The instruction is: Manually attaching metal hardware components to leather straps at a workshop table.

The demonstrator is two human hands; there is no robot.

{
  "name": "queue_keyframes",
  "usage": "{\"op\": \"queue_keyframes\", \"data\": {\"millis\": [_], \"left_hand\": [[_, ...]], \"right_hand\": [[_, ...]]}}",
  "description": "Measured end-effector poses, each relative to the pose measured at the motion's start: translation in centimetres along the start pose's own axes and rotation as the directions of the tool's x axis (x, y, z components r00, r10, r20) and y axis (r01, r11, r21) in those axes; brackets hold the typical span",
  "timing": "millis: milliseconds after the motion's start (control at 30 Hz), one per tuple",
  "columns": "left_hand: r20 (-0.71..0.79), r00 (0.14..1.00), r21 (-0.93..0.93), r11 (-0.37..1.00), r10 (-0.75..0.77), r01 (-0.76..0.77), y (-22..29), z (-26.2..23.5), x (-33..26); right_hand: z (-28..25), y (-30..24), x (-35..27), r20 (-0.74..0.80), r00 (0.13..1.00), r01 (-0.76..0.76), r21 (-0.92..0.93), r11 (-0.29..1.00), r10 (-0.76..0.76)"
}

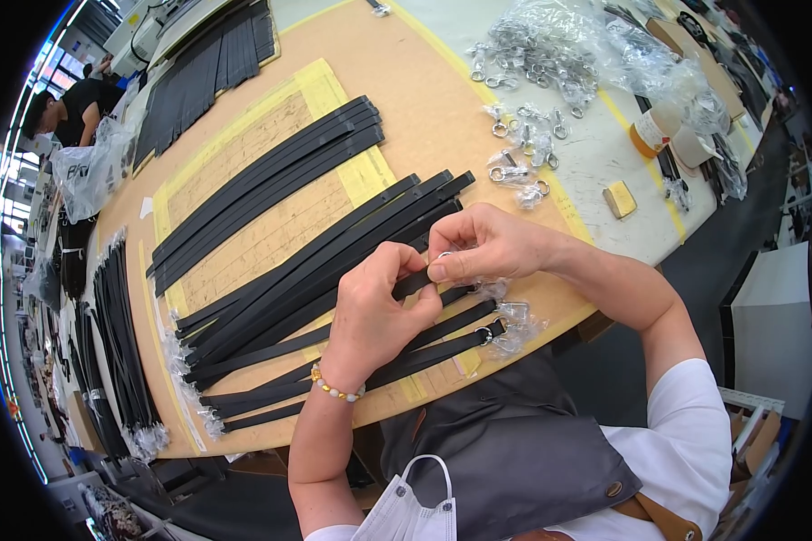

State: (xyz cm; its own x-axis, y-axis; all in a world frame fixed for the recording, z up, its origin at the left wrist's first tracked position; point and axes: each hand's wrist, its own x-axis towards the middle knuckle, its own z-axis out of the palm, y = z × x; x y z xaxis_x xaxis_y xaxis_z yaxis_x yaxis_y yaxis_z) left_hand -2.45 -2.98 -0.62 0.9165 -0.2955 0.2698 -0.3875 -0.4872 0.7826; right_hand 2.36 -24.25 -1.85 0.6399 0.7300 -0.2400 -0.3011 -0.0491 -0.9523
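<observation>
My left hand [374, 307] pinches a black strap [411, 285] between thumb and fingers, near the table's front edge. Closed on the end of the same strap, my right hand [496, 245] meets it from the right. A bit of shiny metal shows at the right fingertips, mostly hidden by them. Under and behind both hands lie several black straps [334, 252], fanned out lengthwise. Nearer to me, a finished-looking strap end carries a metal ring [485, 334] with plastic-wrapped hardware [517, 326] beside it.
Several straps [271, 185] lie farther back on the yellow-taped board [406, 81]. Plastic-wrapped metal clasps [546, 59] are heaped at the far right, near a yellow block [619, 200] and a jar of amber liquid [651, 131]. Strap bundles [122, 334] sit at left. Another person [77, 113] bends at far left.
</observation>
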Motion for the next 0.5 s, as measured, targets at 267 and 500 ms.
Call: {"op": "queue_keyframes", "data": {"millis": [267, 500], "left_hand": [[-0.007, 1.000, 0.016, 1.000, 0.018, -0.017, -0.21, 0.18, -0.06], [-0.001, 1.000, 0.006, 1.000, -0.018, 0.018, 0.12, 0.12, 0.00]], "right_hand": [[0.10, 0.70, 0.22, -0.011, 0.999, 0.051, -0.017, 0.999, -0.052], [0.38, 1.03, 0.22, -0.035, 0.998, 0.053, -0.068, 0.996, -0.056]]}}
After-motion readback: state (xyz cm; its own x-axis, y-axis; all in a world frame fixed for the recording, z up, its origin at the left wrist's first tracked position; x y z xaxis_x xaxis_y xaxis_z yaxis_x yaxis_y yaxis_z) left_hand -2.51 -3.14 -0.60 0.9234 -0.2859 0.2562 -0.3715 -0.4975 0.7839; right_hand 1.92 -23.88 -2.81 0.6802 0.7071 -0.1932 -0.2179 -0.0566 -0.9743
